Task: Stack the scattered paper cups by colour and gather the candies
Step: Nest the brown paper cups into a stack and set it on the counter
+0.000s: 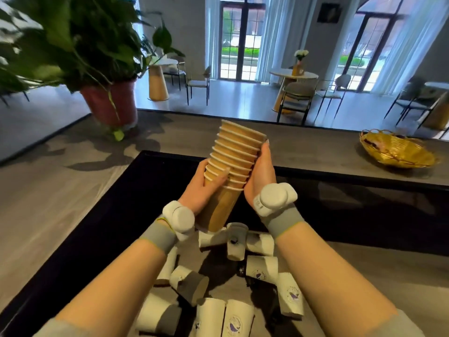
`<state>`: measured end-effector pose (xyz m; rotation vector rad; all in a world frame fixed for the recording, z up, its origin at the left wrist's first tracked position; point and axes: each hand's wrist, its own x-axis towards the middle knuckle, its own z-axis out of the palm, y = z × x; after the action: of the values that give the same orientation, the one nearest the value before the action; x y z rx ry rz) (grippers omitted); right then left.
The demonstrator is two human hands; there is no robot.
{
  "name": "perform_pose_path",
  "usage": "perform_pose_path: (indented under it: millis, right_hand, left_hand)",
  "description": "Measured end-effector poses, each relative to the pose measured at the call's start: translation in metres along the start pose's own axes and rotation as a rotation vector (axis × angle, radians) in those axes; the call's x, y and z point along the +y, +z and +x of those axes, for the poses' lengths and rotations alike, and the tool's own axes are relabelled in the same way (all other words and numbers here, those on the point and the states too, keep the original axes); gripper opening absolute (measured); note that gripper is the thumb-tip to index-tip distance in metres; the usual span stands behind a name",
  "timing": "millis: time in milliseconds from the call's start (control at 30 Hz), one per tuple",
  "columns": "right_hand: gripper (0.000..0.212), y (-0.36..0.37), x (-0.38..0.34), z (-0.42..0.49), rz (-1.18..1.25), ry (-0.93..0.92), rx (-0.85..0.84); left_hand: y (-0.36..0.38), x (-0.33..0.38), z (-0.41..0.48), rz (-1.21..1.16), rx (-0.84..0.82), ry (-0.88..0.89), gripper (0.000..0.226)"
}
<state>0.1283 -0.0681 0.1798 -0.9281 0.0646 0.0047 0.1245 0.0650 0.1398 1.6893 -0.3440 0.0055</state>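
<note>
A tall stack of brown paper cups (234,156) with white rims is held tilted above the counter, leaning away to the right. My left hand (206,188) wraps the lower part of the stack from the left. My right hand (261,173) presses flat along its right side, fingertips near the top cups. Below my wrists several white paper cups (262,268) with a purple whale print lie scattered on their sides. A small dark candy (241,270) shows between them; others, if any, are hidden.
A gold wire basket (398,150) sits on the grey counter (73,190) at the far right. A potted plant in a red pot (111,103) stands at the back left. A black recessed panel (340,215) runs across the counter. Café tables and chairs lie beyond.
</note>
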Motion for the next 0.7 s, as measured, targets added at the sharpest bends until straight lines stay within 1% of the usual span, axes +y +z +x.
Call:
perform_pose_path:
  millis: [67, 133, 167, 267, 333, 500, 633, 700]
  right_hand:
    - [0.051, 0.022, -0.016, 0.017, 0.015, -0.049, -0.042]
    - [0.056, 0.045, -0.028, 0.039, 0.014, -0.078, -0.067]
    - [0.06, 0.056, -0.033, 0.05, 0.001, -0.083, -0.08]
    - [0.066, 0.093, -0.041, 0.077, -0.082, -0.089, -0.11]
    - [0.068, 0.109, -0.044, 0.09, -0.128, -0.087, -0.111]
    - [0.068, 0.142, -0.041, 0.123, -0.223, -0.117, -0.082]
    - [0.069, 0.158, -0.037, 0.149, -0.263, -0.131, -0.09]
    - [0.069, 0.168, -0.038, 0.163, -0.325, -0.142, -0.054]
  left_hand:
    - [-0.013, 0.02, 0.017, -0.017, 0.023, 0.021, 0.07]
    - [-0.029, 0.038, 0.035, 0.027, 0.047, 0.061, 0.077]
    - [-0.038, 0.045, 0.044, 0.054, 0.061, 0.083, 0.076]
    - [-0.065, 0.061, 0.071, 0.152, 0.126, 0.165, 0.062]
    - [-0.075, 0.062, 0.085, 0.174, 0.163, 0.196, 0.054]
    - [-0.117, 0.056, 0.122, 0.231, 0.29, 0.22, 0.044]
    - [-0.14, 0.051, 0.148, 0.242, 0.292, 0.208, 0.046]
    - [-0.15, 0.045, 0.162, 0.242, 0.283, 0.191, 0.047]
